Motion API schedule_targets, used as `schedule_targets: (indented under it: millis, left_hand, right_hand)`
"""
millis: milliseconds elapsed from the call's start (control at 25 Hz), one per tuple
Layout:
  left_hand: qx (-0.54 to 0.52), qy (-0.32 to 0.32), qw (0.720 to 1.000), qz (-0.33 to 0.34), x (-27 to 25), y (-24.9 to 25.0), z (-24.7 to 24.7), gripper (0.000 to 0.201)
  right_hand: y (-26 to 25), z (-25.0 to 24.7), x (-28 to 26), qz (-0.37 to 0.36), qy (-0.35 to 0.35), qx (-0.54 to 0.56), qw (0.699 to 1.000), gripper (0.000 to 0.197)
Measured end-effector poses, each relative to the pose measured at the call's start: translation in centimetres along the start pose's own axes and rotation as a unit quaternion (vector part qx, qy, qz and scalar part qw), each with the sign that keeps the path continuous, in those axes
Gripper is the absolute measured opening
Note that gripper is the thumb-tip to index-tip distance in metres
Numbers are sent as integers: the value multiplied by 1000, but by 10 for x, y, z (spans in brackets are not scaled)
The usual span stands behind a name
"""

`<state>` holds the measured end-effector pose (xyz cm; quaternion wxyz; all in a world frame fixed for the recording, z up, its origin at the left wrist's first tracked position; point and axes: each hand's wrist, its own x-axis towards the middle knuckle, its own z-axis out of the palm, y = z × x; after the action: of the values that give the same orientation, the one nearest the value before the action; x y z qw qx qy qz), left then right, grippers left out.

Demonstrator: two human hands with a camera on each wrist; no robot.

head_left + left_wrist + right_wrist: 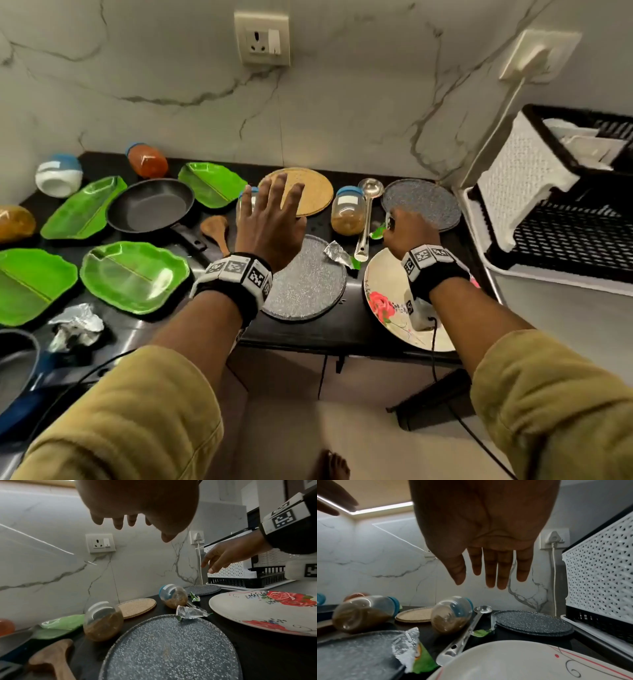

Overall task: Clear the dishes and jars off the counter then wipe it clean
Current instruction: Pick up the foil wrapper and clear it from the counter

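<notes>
Floral plate [383,308] beneath right hand [409,236] (fingers straight).

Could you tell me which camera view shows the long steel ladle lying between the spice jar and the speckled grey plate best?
The head view: the long steel ladle shows whole from above, bowl toward the wall. The right wrist view shows its full length foreshortened, handle slots nearest. In the left wrist view it is mostly hidden behind the crumpled foil wrapper.

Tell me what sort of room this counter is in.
Most likely a home kitchen: a black frying pan and a steel ladle lie on the dark counter, spice jars among them, and a dish rack stands at its right end.
</notes>
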<state>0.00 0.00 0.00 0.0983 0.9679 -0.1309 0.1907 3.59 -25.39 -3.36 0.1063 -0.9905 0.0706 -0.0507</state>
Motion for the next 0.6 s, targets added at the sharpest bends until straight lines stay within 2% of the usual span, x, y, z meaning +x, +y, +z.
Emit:
schedule_targets:
  millis: [80,200,280,400,520,600]
  left_hand:
    - [6,-20,1000,-17,8,9,16,59]
    - [18,-51,998,-24,14,22,38,59]
    - [13,-53,998,-18,19,29,49,58]
    - [6,-57,998,-16,25,37,64,56]
    - [-1,-56,998,-23,30,41,74,53]
    - [-13,-29,999,-15,31,42,78,47]
  right_hand:
    - [11,7,20,0,-29,-17,999,31]
    - [21,26,45,-23,-78,-24,996,41]
    - [23,37,58,-44,-120,-48,991,49]
    - [25,52,75,-34,-188,-101,976,56]
    - [25,63,90,-20,-231,-137,963,53]
    - [24,68,93,-11,-240,-151,959,51]
